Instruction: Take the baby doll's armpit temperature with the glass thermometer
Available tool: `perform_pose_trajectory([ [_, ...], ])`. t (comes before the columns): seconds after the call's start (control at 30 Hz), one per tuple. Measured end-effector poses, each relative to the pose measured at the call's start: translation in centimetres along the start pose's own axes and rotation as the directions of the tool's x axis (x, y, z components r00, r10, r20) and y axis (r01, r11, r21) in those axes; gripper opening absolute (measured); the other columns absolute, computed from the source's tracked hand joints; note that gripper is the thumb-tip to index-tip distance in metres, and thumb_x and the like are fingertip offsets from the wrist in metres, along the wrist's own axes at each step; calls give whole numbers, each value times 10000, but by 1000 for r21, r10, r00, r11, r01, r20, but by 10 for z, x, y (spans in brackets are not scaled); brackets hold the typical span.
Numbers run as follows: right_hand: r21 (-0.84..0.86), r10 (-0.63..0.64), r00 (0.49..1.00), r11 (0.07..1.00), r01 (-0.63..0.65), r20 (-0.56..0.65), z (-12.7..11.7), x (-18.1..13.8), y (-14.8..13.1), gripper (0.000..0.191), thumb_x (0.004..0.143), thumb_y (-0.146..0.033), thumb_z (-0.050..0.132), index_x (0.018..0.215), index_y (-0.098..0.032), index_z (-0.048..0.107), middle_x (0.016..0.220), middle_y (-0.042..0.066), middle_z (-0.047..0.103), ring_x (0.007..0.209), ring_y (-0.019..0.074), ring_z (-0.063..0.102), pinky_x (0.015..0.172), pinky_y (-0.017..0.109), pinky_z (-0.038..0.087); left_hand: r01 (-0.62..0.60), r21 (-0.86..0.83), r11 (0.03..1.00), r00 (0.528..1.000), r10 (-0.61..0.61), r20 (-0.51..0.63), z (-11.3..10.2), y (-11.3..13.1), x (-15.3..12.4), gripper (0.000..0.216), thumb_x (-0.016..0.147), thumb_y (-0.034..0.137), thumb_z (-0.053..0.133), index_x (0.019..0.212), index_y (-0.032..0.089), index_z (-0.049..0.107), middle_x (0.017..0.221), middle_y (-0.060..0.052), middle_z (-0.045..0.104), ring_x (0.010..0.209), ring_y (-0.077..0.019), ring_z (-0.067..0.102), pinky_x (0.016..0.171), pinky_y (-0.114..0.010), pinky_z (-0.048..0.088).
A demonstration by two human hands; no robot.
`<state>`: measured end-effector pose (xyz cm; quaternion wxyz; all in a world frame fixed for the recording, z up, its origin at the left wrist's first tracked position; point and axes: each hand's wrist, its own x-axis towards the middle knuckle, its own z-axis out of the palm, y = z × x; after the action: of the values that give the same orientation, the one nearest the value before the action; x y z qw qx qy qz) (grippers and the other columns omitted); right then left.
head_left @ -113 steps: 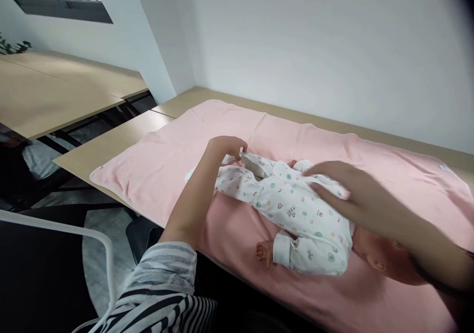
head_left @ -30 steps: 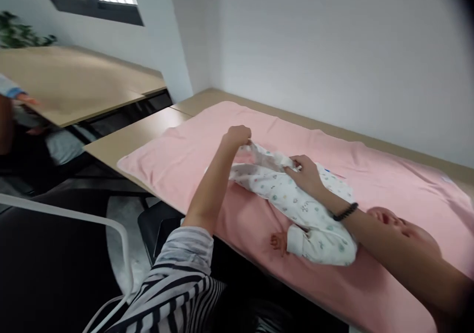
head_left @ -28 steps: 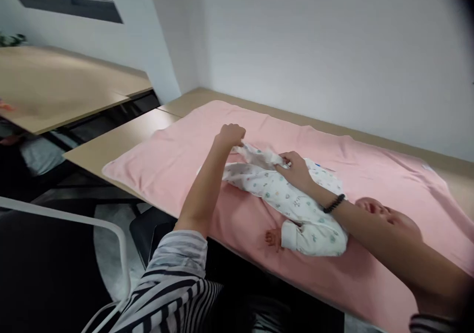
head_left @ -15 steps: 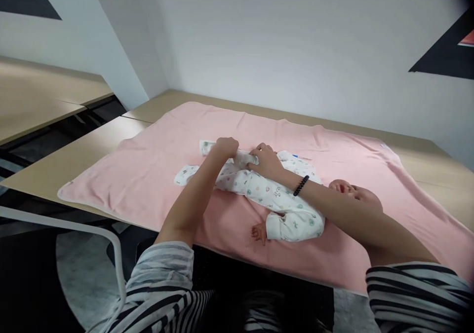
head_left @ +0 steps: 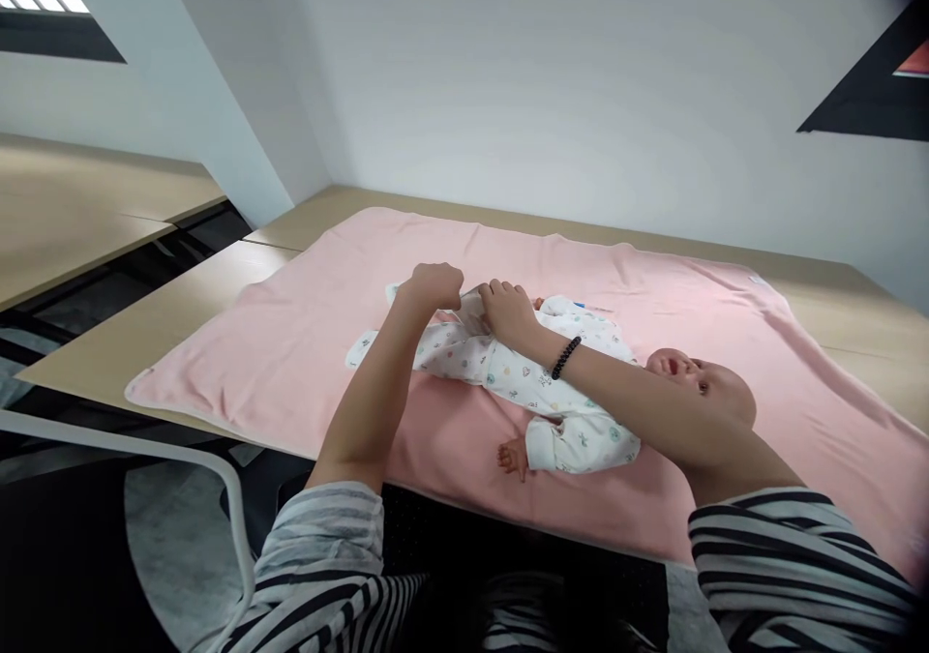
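A baby doll (head_left: 701, 385) lies on its back on a pink blanket (head_left: 290, 334), head to the right, dressed in a white printed onesie (head_left: 519, 379). Above the doll's legs, a thin, see-through whitish piece like plastic film (head_left: 474, 312) stretches between my two hands. My left hand (head_left: 437, 285) is closed in a fist on its left end. On its right end, my right hand (head_left: 508, 314) grips with bent fingers, a dark bead bracelet at the wrist. My left forearm and hand hide part of the doll's legs.
The blanket covers most of a wooden table (head_left: 268, 256) set against a white wall (head_left: 544, 102). A small blue-tipped object (head_left: 581, 305) lies beyond the doll's far arm. A chair with a pale metal frame (head_left: 228, 479) is at lower left. Another table (head_left: 87, 189) stands further left.
Both hands have lifted slightly off the doll's legs, drawing the see-through piece up between them. My right hand has shifted a little left. The view has tilted slightly.
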<state>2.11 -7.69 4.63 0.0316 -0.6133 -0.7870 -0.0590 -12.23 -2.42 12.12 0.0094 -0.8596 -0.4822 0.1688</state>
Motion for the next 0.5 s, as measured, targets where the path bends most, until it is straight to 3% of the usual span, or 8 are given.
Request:
perform_pose_trajectory([
  [0.17,6,-65,997,998,65,40,0,-2,-1,424,966,-135,435,1385,-82,402,1173,203,652,1032,312,605,832,387,409,54,-22,998,973,-47,225,5,0,3,179,729,180,695,900,164,747,936,-100,750,859,-250,701,864,-349,555],
  [0.27,28,-169,978,986,167,119,0,-3,5,363,970,-231,511,1322,-143,518,1117,146,687,995,286,627,773,356,425,70,-27,997,954,-59,293,11,-1,12,225,651,139,747,872,181,765,857,-83,754,856,-263,705,869,-355,563],
  [0.33,38,-222,961,975,219,167,-2,-4,10,285,990,-339,513,1181,-172,644,1112,137,686,1028,283,622,784,354,437,68,-39,997,954,-54,295,15,-1,18,267,654,153,757,919,189,771,915,-84,762,911,-273,703,905,-366,557],
  [0.4,45,-246,947,969,242,208,-5,-6,12,364,1022,-418,442,1062,-180,714,1106,140,681,1057,279,612,820,355,448,69,-60,996,953,-48,299,18,-2,22,269,706,192,744,973,177,771,1010,-99,760,942,-275,701,914,-369,558],
  [0.5,28,-222,942,975,223,252,-7,-10,11,458,1041,-428,363,1080,-166,736,1229,174,629,1170,316,552,944,422,431,77,-88,993,949,-46,310,20,-3,24,296,789,237,712,1072,171,763,1157,-117,733,1009,-284,693,939,-377,553],
])
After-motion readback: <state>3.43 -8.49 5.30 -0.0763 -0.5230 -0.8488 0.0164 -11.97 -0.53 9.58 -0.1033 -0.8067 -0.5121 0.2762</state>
